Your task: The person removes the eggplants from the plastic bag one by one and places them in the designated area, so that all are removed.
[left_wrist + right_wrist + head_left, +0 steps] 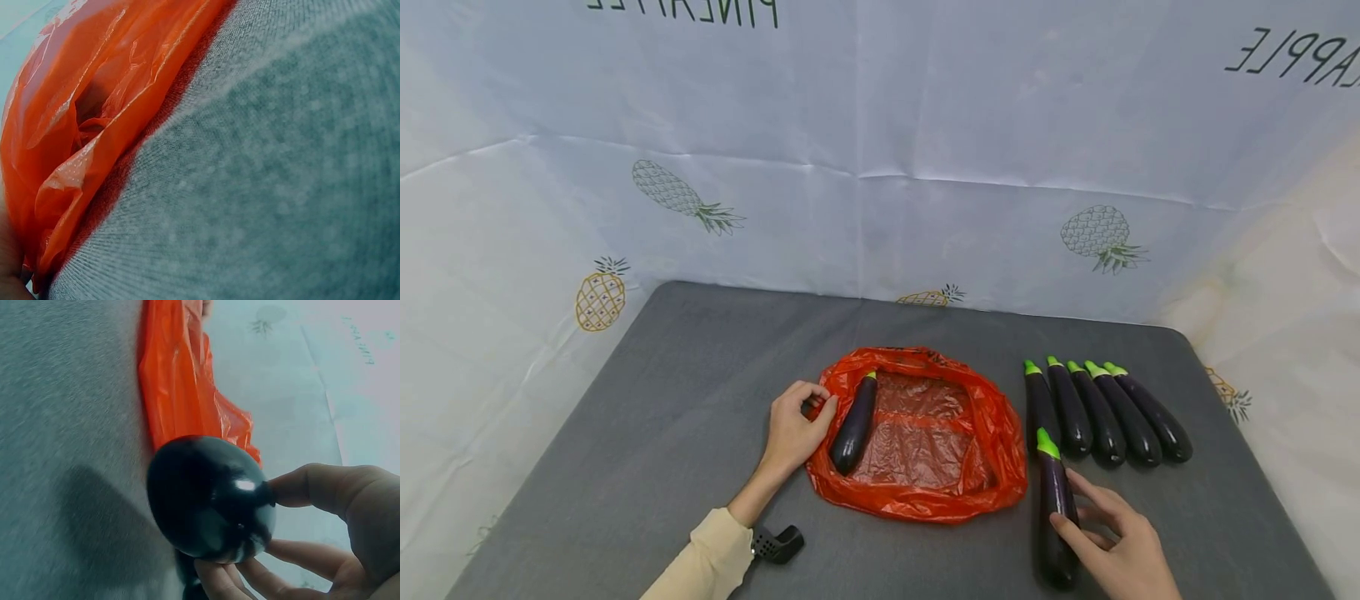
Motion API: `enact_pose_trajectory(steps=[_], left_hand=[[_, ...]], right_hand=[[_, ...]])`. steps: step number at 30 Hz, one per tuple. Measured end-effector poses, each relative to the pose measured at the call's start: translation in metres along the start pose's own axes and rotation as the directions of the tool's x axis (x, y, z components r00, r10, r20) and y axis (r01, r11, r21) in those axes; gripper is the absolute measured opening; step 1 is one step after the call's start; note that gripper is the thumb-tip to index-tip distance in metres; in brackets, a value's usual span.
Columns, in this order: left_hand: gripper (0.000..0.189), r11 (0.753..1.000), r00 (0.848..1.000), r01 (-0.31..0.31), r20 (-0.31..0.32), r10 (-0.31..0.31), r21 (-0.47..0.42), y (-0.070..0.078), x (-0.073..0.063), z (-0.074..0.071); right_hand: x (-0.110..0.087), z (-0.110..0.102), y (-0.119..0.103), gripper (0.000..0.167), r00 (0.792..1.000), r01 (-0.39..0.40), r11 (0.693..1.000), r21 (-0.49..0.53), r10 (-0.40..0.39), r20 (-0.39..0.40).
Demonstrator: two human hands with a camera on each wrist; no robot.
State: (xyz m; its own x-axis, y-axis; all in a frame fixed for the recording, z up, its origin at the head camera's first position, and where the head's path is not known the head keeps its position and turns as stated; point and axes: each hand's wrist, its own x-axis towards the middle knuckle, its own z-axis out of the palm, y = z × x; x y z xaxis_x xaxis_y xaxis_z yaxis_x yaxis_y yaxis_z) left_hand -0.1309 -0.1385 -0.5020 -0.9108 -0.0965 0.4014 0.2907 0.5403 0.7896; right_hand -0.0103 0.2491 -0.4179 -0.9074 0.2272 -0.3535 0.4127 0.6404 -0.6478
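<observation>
A red plastic bag (925, 508) lies with its mouth spread wide, and one eggplant (855, 425) rests inside along its left wall. At the bag's left rim, my left hand (797, 427) pinches the plastic between thumb and fingers; the left wrist view shows the bag's side (119, 81) bunched near the fingers. My right hand (1116, 533) grips another eggplant (1056, 517) between thumb and fingers, green stem pointing away from me. In the right wrist view that eggplant's rounded end (209, 497) faces the camera, and a shadow falls on the table beside it.
Several eggplants (1101, 417) lie side by side to the right of the bag, stems toward the back. The grey table (700, 375) meets a pineapple-print white cloth (925, 125) behind. A black strap device (778, 544) is on my left wrist.
</observation>
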Motion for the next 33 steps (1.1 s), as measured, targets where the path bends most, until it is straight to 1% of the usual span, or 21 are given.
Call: enact_pose_trajectory(steps=[5, 10, 12, 15, 19, 22, 33], left_hand=[[0.009, 1.0, 1.0, 0.001, 0.002, -0.001, 0.0, 0.0, 0.0, 0.0], [0.009, 1.0, 1.0, 0.002, 0.001, -0.002, -0.005, 0.001, 0.001, 0.0], [0.009, 1.0, 1.0, 0.002, 0.001, -0.002, -0.004, 0.001, 0.001, -0.001], [0.009, 1.0, 1.0, 0.004, 0.004, -0.004, 0.0, 0.001, 0.001, 0.0], [0.009, 1.0, 1.0, 0.005, 0.005, -0.005, 0.001, 0.001, 0.001, 0.0], [0.009, 1.0, 1.0, 0.0, 0.006, 0.0, -0.002, 0.001, 0.001, 0.0], [0.009, 1.0, 1.0, 0.003, 0.004, -0.003, -0.007, 0.002, 0.001, -0.001]], right_hand=[[0.0, -0.003, 0.017, 0.073, 1.0, -0.019, 0.999, -0.033, 0.019, 0.004], [0.0, -0.006, 0.032, 0.078, 0.998, -0.056, 0.996, -0.064, 0.057, 0.016], [0.0, -0.007, 0.036, 0.082, 0.997, -0.075, 0.993, -0.087, 0.077, 0.026], [0.001, -0.009, 0.04, 0.085, 0.996, -0.076, 0.986, -0.151, 0.083, 0.04], [0.003, -0.011, 0.042, 0.083, 0.996, -0.064, 0.973, -0.221, 0.076, 0.049], [0.006, -0.011, 0.041, 0.081, 0.995, -0.069, 0.969, -0.239, 0.084, 0.052], [0.014, -0.01, 0.039, 0.079, 0.996, -0.065, 0.969, -0.238, 0.077, 0.043]])
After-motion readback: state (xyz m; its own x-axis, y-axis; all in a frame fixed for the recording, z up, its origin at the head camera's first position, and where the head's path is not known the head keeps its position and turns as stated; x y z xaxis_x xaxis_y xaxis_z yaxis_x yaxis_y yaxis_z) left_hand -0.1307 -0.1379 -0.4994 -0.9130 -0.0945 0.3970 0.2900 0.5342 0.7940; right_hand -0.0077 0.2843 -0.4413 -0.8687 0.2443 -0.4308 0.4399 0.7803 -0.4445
